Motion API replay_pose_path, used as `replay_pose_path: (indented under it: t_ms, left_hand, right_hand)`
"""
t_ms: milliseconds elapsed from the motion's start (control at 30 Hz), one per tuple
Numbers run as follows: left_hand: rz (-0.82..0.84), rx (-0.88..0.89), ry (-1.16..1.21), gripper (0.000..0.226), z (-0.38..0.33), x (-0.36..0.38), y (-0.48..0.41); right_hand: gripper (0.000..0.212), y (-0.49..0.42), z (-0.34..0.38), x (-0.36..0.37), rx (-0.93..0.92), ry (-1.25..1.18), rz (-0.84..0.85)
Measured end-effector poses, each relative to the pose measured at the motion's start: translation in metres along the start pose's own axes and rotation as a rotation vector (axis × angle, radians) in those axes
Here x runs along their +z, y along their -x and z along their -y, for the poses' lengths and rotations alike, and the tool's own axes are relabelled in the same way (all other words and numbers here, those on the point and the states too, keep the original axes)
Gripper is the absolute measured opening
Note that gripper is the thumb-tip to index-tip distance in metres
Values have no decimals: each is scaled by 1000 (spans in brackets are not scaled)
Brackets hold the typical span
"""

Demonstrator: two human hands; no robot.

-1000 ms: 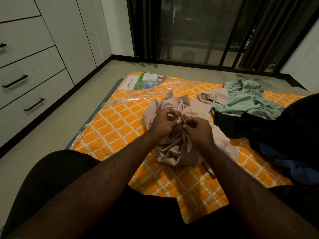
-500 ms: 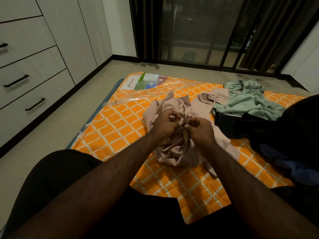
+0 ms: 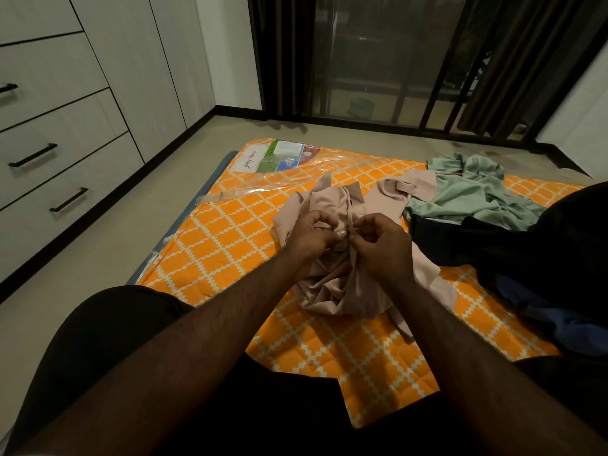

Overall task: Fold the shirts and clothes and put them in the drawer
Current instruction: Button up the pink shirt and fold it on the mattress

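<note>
While the soft, crumpled beige shirt point(image 3: 332, 274) bunches mid-frame on the quilted orange mattress point(image 3: 214, 245), left hand point(image 3: 307, 236) and right hand point(image 3: 383, 246) pinch its edge (both grips curled tight).

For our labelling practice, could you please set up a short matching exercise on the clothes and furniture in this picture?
Things:
1. pink shirt
2. green garment
3. drawers
4. mattress

States:
A. orange with a white lattice pattern
B. shut, with dark bar handles
C. pinched by both hands, the left hand and the right hand
D. lying crumpled at the far right, untouched

Pairs: 1-C, 2-D, 3-B, 4-A
</note>
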State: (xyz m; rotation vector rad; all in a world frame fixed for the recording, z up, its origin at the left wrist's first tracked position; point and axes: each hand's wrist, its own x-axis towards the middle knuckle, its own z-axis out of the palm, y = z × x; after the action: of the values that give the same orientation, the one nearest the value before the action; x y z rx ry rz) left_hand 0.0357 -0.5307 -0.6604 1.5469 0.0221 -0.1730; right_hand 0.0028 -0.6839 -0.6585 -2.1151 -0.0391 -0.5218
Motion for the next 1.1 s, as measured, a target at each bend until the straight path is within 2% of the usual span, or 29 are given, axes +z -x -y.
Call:
replay_pose_path:
  t_ms: [267, 467, 667, 900, 1033, 1100]
  left_hand:
    - [-17, -51, 43, 19, -3, 0, 3]
    - [-72, -50, 2, 20, -4, -1, 3]
    - [-14, -47, -12, 11, -6, -4, 5]
    - [88, 80, -139, 2, -11, -3, 5]
    - [100, 198, -232, 19, -15, 0, 4]
    - [37, 355, -430, 32, -15, 1, 4]
  right_hand:
    - [23, 1, 1, -3, 4, -84, 59]
    - [26, 4, -2, -2, -73, 26, 31]
    - [29, 6, -2, -4, -110, 75, 40]
    - [21, 5, -4, -4, -97, 158, -34]
    - [22, 2, -3, -4, -98, 146, -57]
    - [22, 3, -2, -4, -108, 145, -70]
